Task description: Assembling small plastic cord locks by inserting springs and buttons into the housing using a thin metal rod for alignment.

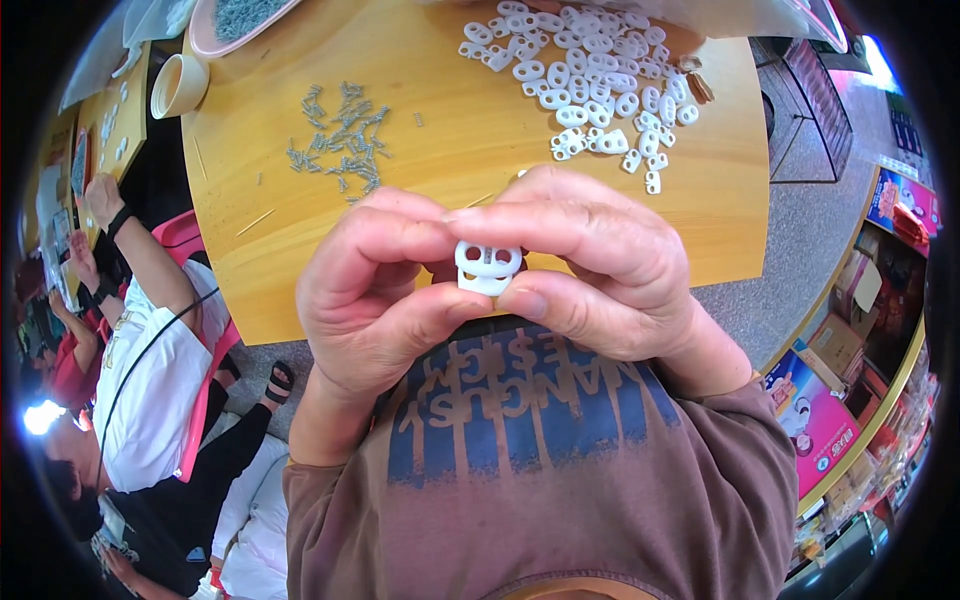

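Over the near edge of the table [690, 220] my two hands hold a white plastic two-hole cord lock [488, 268] between them. My left hand [370, 285] pinches its left side with thumb and forefinger. On the opposite side, the thumb and fingers of my right hand [605, 270] close on it. A small grey spring seems to show within the cord lock's upper part. Beyond my left hand lies a loose scatter of small metal springs [345, 140]. A pile of white cord lock parts [600, 85] spreads at the far right of the table.
A pink-rimmed tray [205, 40] of springs and a cream cup-like container [180, 85] stand at the far left. Thin wooden sticks [255, 222] lie on the tabletop. Other people [155, 370] sit at left by another table. Boxes fill a shelf [840, 350] at right.
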A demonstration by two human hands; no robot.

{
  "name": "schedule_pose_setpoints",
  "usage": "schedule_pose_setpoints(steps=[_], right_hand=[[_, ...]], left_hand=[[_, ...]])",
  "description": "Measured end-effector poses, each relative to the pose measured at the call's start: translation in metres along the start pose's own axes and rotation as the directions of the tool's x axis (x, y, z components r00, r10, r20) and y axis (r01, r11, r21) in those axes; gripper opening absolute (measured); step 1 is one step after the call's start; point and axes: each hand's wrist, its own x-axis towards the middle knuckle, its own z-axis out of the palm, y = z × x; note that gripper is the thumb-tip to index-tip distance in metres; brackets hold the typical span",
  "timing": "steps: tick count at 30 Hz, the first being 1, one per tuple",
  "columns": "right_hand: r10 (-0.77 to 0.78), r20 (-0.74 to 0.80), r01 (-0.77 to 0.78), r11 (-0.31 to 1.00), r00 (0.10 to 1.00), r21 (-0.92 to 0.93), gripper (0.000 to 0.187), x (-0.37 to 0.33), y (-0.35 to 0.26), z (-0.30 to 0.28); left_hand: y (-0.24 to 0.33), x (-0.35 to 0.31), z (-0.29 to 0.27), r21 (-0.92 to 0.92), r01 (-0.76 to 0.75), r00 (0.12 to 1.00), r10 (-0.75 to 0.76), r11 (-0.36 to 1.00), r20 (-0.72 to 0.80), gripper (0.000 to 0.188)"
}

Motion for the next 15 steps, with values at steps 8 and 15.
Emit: schedule_pose_setpoints(steps=[8,15], right_hand=[[0.0,-0.002,0.0,1.0,1.0,0.03,0.035,-0.0011,-0.0006,-0.0011],[-0.008,0.006,0.008,1.0,1.0,0.002,0.036,-0.0036,0.0016,-0.0006]], left_hand=[[0.0014,0.0026,0.0032,0.004,0.005,1.0,-0.005,1.0,-0.012,0.031],[0.0025,0.0033,0.0018,0.118,-0.013,1.0,0.013,0.993,0.003,0.03]])
